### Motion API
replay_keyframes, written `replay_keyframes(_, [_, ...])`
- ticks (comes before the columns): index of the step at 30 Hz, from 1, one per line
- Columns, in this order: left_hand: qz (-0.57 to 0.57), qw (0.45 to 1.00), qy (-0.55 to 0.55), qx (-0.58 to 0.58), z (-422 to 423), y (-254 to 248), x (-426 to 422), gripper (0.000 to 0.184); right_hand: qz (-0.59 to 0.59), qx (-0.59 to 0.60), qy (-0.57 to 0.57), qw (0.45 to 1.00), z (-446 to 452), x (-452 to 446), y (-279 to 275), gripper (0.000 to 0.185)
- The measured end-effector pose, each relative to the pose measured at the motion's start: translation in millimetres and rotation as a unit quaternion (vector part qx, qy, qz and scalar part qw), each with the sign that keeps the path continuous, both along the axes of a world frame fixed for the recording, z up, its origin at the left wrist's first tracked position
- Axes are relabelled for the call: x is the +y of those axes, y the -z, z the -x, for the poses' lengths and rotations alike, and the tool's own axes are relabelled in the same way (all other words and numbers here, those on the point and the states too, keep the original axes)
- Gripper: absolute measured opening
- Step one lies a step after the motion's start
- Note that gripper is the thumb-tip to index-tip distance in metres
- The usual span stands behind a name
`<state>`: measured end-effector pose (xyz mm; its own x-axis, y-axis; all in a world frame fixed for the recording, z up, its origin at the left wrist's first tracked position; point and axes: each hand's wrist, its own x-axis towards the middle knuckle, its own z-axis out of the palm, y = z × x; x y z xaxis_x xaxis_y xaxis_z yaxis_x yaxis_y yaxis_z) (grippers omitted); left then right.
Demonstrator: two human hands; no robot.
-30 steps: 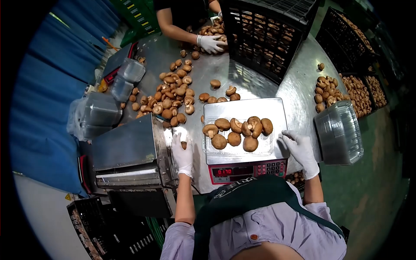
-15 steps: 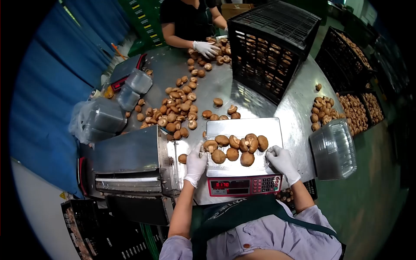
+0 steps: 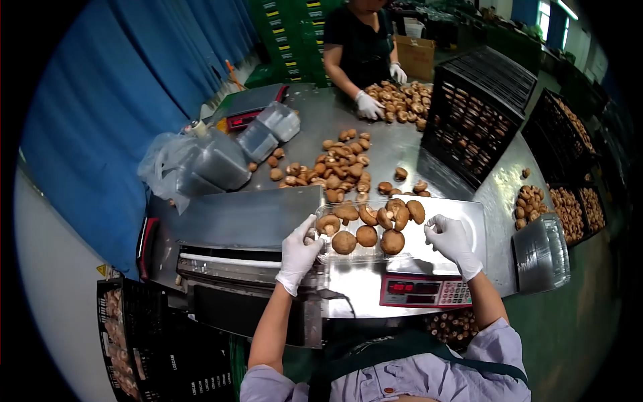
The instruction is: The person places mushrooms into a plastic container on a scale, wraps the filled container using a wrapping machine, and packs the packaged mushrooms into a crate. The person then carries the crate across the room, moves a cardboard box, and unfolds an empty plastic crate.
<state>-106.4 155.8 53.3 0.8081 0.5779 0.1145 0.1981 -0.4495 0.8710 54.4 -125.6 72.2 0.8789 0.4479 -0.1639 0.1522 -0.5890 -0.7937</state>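
A clear plastic tray [image 3: 362,256] of brown mushrooms [image 3: 344,242] is held between my two gloved hands, above the left part of the digital scale [image 3: 429,292] and beyond its left edge. My left hand [image 3: 299,254] is closed on the tray's left end. At the right end, the thumb and fingers of my right hand [image 3: 450,242] pinch the tray's edge, over the scale's metal plate. Several mushrooms lie caps up, others on their sides. Red digits glow on the scale's display, too blurred to read.
A flat-topped machine [image 3: 248,218] stands left of the scale. Loose mushrooms [image 3: 341,164] lie behind the tray. A black crate [image 3: 472,120] of mushrooms stands back right, stacked empty trays [image 3: 541,251] at right. Across the table, a co-worker's gloved hand [image 3: 369,106] touches more mushrooms.
The tray of mushrooms has moved left relative to the scale, off the middle of its plate, with both my hands. The view has swung, so the table appears shifted to the right.
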Motion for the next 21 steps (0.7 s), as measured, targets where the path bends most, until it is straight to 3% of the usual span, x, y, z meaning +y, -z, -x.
replay_keyframes(3, [-0.029, 0.999, -0.031, 0.01, 29, -6, 57, 0.052, -0.012, -0.027, -0.038, 0.999, 17, 62, -7, 0.024])
replay_keyframes(4, [-0.026, 0.999, -0.036, 0.002, 38, -5, 79, 0.052, 0.004, -0.102, -0.051, 0.993, 22, 86, -3, 0.023])
replay_keyframes(7, [-0.016, 0.998, -0.056, 0.002, 67, -8, 139, 0.05, -0.032, 0.007, -0.065, 0.997, 46, 157, -10, 0.023])
replay_keyframes(9, [-0.08, 0.995, -0.058, -0.016, 82, 2, 185, 0.049, -0.049, 0.0, -0.076, 0.996, 49, 201, 17, 0.023])
replay_keyframes(10, [-0.119, 0.99, -0.068, -0.022, 86, 13, 209, 0.048, -0.054, -0.088, -0.096, 0.99, 40, 225, 49, 0.022])
replay_keyframes(12, [-0.13, 0.987, -0.088, 0.038, 96, 12, 243, 0.047, 0.019, -0.068, -0.09, 0.993, 62, 263, 33, 0.023])
replay_keyframes(14, [-0.158, 0.983, -0.089, 0.015, 98, 41, 285, 0.048, 0.028, 0.047, -0.093, 0.994, 78, 290, 27, 0.027])
replay_keyframes(16, [-0.129, 0.985, -0.095, 0.055, 106, 38, 296, 0.049, 0.024, 0.073, -0.08, 0.994, 91, 307, 25, 0.028])
replay_keyframes(17, [-0.123, 0.988, -0.088, 0.037, 107, 44, 305, 0.049, 0.058, -0.013, -0.077, 0.995, 95, 313, 26, 0.026])
replay_keyframes(18, [-0.033, 0.996, -0.064, 0.048, 107, 42, 312, 0.05, 0.091, -0.1, -0.073, 0.988, 100, 318, 20, 0.024])
replay_keyframes(20, [-0.007, 0.995, -0.023, 0.096, 107, 43, 326, 0.051, 0.127, -0.119, -0.082, 0.981, 110, 321, 9, 0.025])
replay_keyframes(21, [-0.006, 0.995, -0.019, 0.095, 106, 37, 326, 0.051, 0.108, -0.219, -0.075, 0.967, 116, 322, 7, 0.032])
